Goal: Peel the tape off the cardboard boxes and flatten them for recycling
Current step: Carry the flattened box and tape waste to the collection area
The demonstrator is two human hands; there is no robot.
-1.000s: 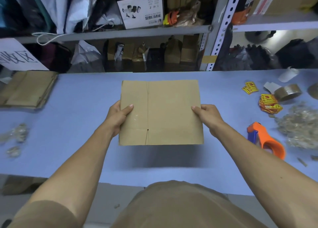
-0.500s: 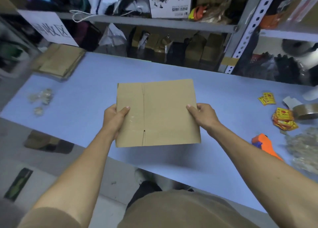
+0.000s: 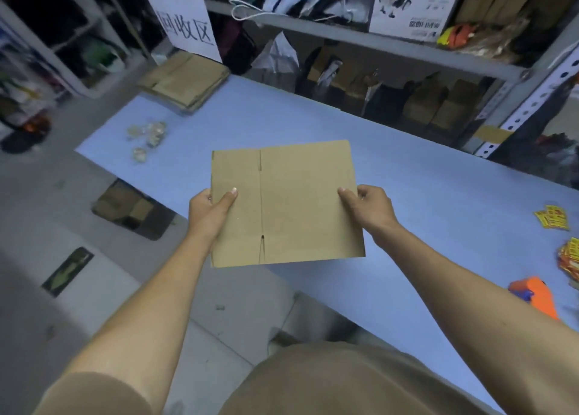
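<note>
We hold one flattened box (image 3: pixel 286 203) in the centre of the frame, raised above the near edge of the blue counter (image 3: pixel 423 195) and partly over the floor (image 3: pixel 47 226). Our left hand (image 3: pixel 211 212) grips its left edge, thumb lying on the top face and the other fingers hidden beneath. Our right hand (image 3: pixel 368 209) grips the right edge the same way, thumb on top, fingers curled under. So two hands, both clamped on the one box, one at each side. The box shows one long crease with a slot at each end, two slots in all.

In the upper left of the frame one stack of flat cardboard (image 3: pixel 185 81) lies at the far corner of the counter, under one white sign (image 3: pixel 186 26) with printed characters. Just below that stack, a small cluster of crumpled clear tape (image 3: pixel 147 132) sits on the counter; we cannot count the bits exactly.

At the right edge of the frame we see one orange tape dispenser (image 3: pixel 535 298), and above it two groups of yellow and red stickers (image 3: pixel 553 217), too blurred to count singly.

On the floor at the left lie one dark cardboard piece (image 3: pixel 125 207) and one dark strip (image 3: pixel 67 272). Metal shelves (image 3: pixel 344 34) full of bags and boxes run across the top
</note>
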